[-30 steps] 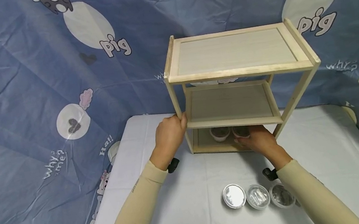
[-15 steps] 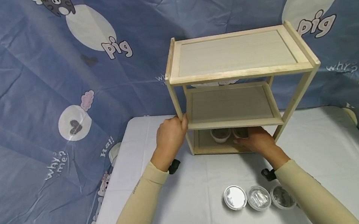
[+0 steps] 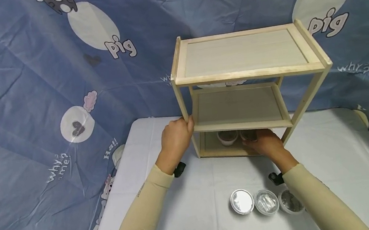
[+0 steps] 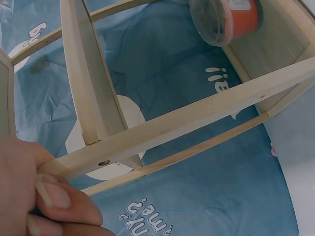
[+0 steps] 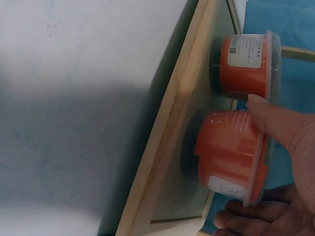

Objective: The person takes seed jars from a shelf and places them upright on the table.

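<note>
A three-tier wooden shelf rack (image 3: 246,52) stands on the white-covered table. My left hand (image 3: 175,139) grips its left front post (image 4: 206,118), fingers curled round the wood. Low under the middle tier, my right hand (image 3: 267,145) holds a round clear plastic tub with an orange label (image 5: 226,147) on the bottom tier. The thumb lies at one side of its lid rim, the fingers at the other. Right beside it sits a second orange-labelled tub (image 5: 246,64), farther left on that tier, also seen in the left wrist view.
Three more round lidded tubs stand in a row on the table in front of the rack: a left one (image 3: 242,201), a middle one (image 3: 266,202) and a right one (image 3: 290,201) partly behind my right forearm. A blue printed cloth (image 3: 150,65) hangs behind the rack.
</note>
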A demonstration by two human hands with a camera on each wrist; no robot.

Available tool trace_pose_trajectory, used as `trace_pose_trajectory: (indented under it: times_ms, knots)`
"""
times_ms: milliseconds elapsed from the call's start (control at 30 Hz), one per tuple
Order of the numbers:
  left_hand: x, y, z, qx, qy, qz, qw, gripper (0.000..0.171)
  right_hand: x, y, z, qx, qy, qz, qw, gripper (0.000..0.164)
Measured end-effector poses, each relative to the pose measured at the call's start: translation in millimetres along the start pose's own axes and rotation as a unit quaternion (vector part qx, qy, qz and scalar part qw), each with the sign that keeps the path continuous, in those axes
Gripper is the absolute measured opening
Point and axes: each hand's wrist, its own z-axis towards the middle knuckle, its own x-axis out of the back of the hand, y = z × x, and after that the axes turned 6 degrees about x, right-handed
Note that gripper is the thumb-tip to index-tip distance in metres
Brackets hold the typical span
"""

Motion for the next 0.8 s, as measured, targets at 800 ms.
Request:
trace_pose_trajectory:
  times_ms: [800]
  knots:
    - [-0.1,0.6,0.2,0.011,0.001,-0.001,0.9999,0.058,-6.4,7.2,-2.4,0.014,0.037,0.002,0.999,0.083]
